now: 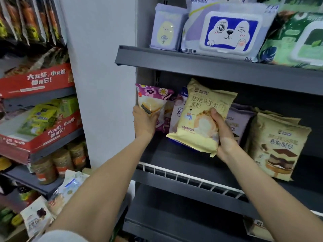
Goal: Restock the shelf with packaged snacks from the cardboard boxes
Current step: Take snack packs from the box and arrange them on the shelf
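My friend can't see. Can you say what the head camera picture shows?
Two hands put snack packs on a grey shelf: the right hand holds a yellow bread pack, the left hand grips a purple flowery pack. Wet wipes sit on the shelf above.

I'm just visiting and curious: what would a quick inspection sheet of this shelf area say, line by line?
Surface: dark grey shelf with a white wire front rail; bare in the middle.
Job's things: yellow bread packet tilted, held above the shelf; purple flowered packet at the left end; tiramisu-picture packets upright at the right.
Clutter: loose packets low on the left.
Grippers: left hand grips the purple flowered packet; right hand grips the yellow bread packet.
Cables: nothing seen.
Surroundings: wet-wipe packs on the shelf above; red cartons and jars on the neighbouring rack.
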A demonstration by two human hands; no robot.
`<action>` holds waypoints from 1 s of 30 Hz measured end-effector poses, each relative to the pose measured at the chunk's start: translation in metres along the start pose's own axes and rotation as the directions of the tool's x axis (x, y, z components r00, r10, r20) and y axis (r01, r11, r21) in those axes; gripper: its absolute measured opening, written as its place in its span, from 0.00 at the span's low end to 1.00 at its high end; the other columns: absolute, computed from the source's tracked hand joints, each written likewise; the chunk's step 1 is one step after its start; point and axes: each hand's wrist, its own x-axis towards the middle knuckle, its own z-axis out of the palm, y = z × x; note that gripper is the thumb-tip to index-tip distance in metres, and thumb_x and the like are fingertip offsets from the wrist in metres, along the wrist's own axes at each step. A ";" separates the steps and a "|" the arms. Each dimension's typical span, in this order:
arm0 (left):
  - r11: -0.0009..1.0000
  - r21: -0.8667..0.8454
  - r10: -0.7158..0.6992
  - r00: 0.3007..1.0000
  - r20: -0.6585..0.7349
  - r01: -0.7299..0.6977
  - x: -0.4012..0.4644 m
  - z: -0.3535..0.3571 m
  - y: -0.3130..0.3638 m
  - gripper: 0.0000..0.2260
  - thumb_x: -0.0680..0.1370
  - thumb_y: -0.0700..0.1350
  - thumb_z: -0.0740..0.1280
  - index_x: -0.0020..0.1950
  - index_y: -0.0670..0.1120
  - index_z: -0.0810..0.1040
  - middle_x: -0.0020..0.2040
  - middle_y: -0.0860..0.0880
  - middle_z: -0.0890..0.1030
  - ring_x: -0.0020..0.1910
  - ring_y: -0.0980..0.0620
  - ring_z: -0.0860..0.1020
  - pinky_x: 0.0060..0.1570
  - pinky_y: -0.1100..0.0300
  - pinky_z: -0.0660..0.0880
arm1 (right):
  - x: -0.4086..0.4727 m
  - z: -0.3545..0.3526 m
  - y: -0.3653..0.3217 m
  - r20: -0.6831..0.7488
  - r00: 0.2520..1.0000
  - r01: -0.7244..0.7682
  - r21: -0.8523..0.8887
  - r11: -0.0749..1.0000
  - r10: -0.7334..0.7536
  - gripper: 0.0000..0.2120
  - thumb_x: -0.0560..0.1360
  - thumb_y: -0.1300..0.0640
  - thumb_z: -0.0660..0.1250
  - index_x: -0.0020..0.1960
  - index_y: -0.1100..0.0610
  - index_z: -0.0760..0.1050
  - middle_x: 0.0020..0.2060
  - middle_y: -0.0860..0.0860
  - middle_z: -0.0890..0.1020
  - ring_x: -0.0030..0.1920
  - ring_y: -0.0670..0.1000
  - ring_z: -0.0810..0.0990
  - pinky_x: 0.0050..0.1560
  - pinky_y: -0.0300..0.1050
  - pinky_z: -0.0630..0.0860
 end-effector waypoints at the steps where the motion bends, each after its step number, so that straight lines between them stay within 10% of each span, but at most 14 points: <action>1: 0.999 0.009 0.033 0.999 0.000 -0.033 0.000 0.001 -0.003 0.27 0.72 0.47 0.73 0.62 0.38 0.64 0.60 0.40 0.71 0.56 0.42 0.75 0.51 0.51 0.76 | 0.001 0.000 -0.001 -0.005 1.000 0.009 -0.028 1.000 -0.009 0.34 0.62 0.45 0.74 0.64 0.57 0.74 0.54 0.55 0.83 0.54 0.55 0.82 0.55 0.53 0.79; 7: 0.981 0.163 0.090 0.989 0.116 -0.108 0.005 0.004 -0.005 0.34 0.70 0.52 0.73 0.66 0.44 0.57 0.62 0.38 0.69 0.59 0.37 0.73 0.55 0.46 0.74 | 0.003 0.002 -0.001 -0.049 0.998 0.037 -0.114 0.993 -0.043 0.39 0.57 0.42 0.75 0.65 0.55 0.73 0.53 0.52 0.84 0.51 0.52 0.84 0.47 0.47 0.80; 13: 0.940 0.340 -0.146 0.928 0.342 0.022 0.017 0.004 -0.006 0.43 0.69 0.56 0.73 0.73 0.41 0.51 0.69 0.37 0.62 0.69 0.37 0.64 0.66 0.48 0.65 | 0.004 0.006 -0.001 -0.040 0.999 0.032 -0.104 0.994 -0.036 0.35 0.61 0.44 0.73 0.65 0.55 0.73 0.53 0.53 0.84 0.49 0.52 0.84 0.42 0.46 0.81; 30: 0.886 0.337 0.188 0.912 0.366 -0.318 0.008 0.008 -0.016 0.33 0.69 0.36 0.71 0.72 0.47 0.62 0.69 0.41 0.59 0.66 0.39 0.65 0.62 0.53 0.71 | -0.011 0.006 0.005 -0.055 0.998 0.008 -0.203 0.979 -0.020 0.53 0.49 0.37 0.79 0.70 0.53 0.67 0.57 0.52 0.81 0.54 0.53 0.82 0.58 0.56 0.78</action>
